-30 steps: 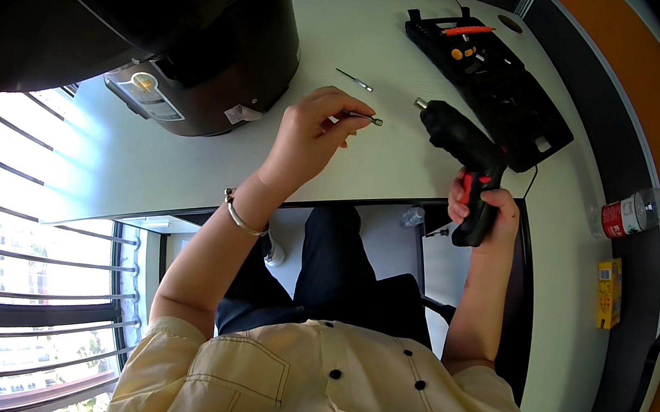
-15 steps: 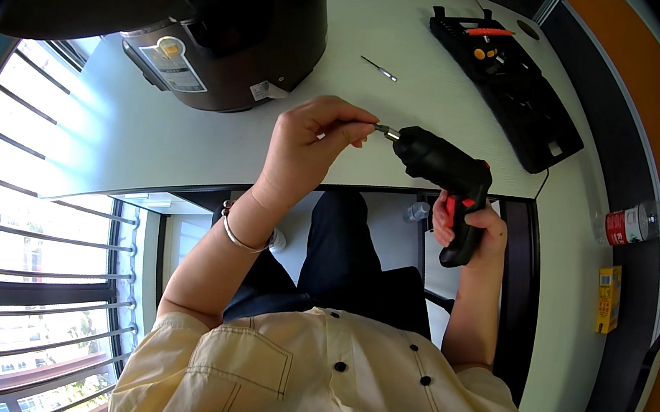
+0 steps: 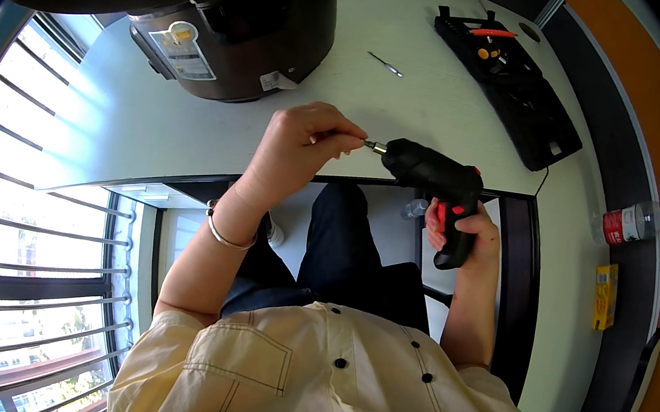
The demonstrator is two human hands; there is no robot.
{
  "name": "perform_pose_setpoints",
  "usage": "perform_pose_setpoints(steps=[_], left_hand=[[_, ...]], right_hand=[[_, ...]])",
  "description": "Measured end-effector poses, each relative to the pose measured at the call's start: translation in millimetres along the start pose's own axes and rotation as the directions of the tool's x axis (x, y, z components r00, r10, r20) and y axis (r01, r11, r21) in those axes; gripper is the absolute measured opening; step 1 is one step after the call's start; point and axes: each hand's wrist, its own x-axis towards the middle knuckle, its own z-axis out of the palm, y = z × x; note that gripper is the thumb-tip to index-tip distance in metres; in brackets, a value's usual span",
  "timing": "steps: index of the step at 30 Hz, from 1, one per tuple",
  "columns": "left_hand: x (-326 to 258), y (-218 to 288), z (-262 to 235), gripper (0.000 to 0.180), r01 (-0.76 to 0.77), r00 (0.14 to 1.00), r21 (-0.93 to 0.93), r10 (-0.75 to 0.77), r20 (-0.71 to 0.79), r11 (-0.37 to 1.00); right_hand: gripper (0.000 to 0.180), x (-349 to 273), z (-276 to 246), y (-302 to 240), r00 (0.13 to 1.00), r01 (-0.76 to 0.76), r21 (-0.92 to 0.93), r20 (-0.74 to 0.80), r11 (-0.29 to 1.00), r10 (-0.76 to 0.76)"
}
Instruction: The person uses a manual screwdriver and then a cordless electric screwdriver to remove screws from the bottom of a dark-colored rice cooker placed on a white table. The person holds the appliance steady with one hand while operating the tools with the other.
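My right hand (image 3: pixel 462 229) grips the handle of a black cordless screwdriver (image 3: pixel 435 179) with red trim, held above my lap at the white table's (image 3: pixel 412 100) front edge, nose pointing left. My left hand (image 3: pixel 300 147) pinches a thin metal bit (image 3: pixel 372 146) at the tool's chuck. A silver bangle (image 3: pixel 224 229) circles my left wrist. Another loose bit (image 3: pixel 386 64) lies on the table farther back.
A large black cooker-like appliance (image 3: pixel 247 17) stands at the back left of the table. An open black tool case (image 3: pixel 509 71) lies at the back right. A plastic bottle (image 3: pixel 636 222) and a small yellow box (image 3: pixel 604 295) rest on the right side. Barred windows fill the left.
My left hand picked a bit off the table and brought it to the screwdriver's chuck. My right hand lifted the tool off the table toward me.
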Motion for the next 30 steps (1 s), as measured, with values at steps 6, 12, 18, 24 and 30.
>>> perform_pose_setpoints(steps=[6, 12, 18, 24, 30], left_hand=[[-7.0, 2.5, -4.5, 0.010, -0.090, 0.996, 0.110, 0.087, 0.031, 0.990], [-14.7, 4.7, -2.5, 0.008, -0.052, 0.998, 0.104, 0.056, -0.028, 0.993], [-26.1, 0.7, -1.1, 0.010, 0.010, 1.000, -0.030, -0.010, 0.007, 0.999], [-35.7, 4.1, -0.7, 0.021, 0.028, 0.988, -0.240, -0.063, -0.139, 0.970], [-49.2, -3.3, -12.9, 0.008, 0.084, 0.984, -0.267, -0.122, -0.127, 0.960]], right_hand=[[0.041, -3.9, -0.3, 4.1, 0.999, 0.003, 0.003, 0.040, 1.000, -0.003], [0.036, -8.1, 7.9, 7.7, 0.998, 0.017, -0.069, 0.066, 0.997, -0.012], [0.040, -10.4, 14.4, 19.3, 0.999, -0.040, 0.020, 0.009, 0.999, 0.040], [0.042, -6.0, 19.5, 26.2, 0.998, 0.013, 0.044, 0.068, 0.999, -0.016], [0.041, -1.7, 19.3, 34.5, 0.992, -0.025, 0.082, 0.125, 0.996, 0.014]])
